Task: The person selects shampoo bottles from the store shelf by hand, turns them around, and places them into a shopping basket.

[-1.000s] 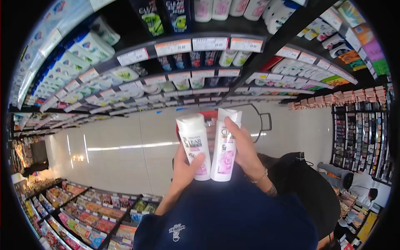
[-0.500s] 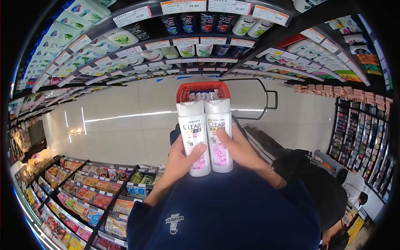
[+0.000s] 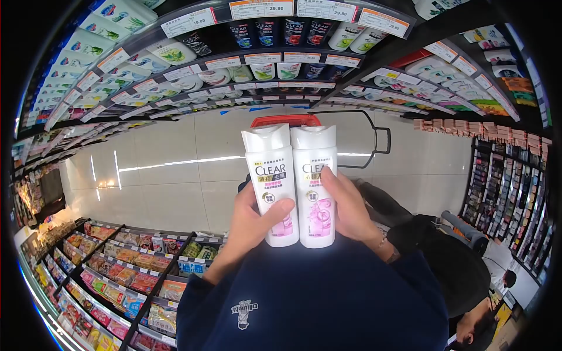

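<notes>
Two white shampoo bottles with pink patterns and "CLEAR" labels stand upright side by side before my chest. My left hand (image 3: 256, 217) is wrapped round the left bottle (image 3: 272, 184), its thumb across the lower label. Round the right bottle (image 3: 316, 193) my right hand (image 3: 350, 212) is closed, with the thumb over the end of the brand name. The bottles' lower parts nearly touch. Behind their caps a red basket (image 3: 313, 119) shows only at its rim; its contents are hidden.
Shelves of bottles with price tags (image 3: 325, 11) curve across the top. A black handle frame (image 3: 381, 141) extends right of the basket. Packaged goods (image 3: 132, 255) fill racks at lower left. A person in black (image 3: 448, 257) is close at my right; another person in white (image 3: 497, 261) is farther off.
The view has tipped downward since the first frame. Both bottles have come closer to the camera and now hide most of the basket. My hands still hold them.
</notes>
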The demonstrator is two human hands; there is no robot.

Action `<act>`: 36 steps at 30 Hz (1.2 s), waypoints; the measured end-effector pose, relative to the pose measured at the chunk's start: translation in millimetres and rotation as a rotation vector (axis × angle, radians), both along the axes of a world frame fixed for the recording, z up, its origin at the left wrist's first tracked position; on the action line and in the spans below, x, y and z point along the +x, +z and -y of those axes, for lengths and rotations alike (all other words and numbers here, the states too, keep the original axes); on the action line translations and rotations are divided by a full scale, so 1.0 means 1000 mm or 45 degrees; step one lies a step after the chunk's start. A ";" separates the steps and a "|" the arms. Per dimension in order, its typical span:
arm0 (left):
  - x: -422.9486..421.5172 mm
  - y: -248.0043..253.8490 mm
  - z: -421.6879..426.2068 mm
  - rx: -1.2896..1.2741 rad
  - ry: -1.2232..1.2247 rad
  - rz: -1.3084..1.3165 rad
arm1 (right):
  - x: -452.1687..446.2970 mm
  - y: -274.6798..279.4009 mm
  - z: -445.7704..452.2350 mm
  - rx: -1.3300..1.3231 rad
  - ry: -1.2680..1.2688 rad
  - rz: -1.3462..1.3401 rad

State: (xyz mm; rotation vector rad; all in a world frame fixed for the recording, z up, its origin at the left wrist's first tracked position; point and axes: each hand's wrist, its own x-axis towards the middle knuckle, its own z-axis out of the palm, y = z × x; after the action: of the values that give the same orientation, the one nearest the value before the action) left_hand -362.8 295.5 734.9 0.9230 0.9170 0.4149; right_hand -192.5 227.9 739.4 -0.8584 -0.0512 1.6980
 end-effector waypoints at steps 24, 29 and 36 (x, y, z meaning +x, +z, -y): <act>-0.002 0.017 -0.006 -0.047 0.012 0.106 | 0.000 0.015 -0.006 0.033 -0.002 0.121; -0.001 0.019 -0.006 -0.042 0.008 0.088 | 0.001 0.015 -0.004 0.037 0.003 0.134; 0.000 0.021 -0.006 -0.001 -0.031 0.084 | 0.001 0.020 -0.003 -0.008 0.035 0.263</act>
State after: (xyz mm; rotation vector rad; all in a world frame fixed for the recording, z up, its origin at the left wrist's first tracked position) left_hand -362.5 301.1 756.0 0.9140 0.8449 0.4215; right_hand -191.2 230.8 759.0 -1.0396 -0.1982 1.6306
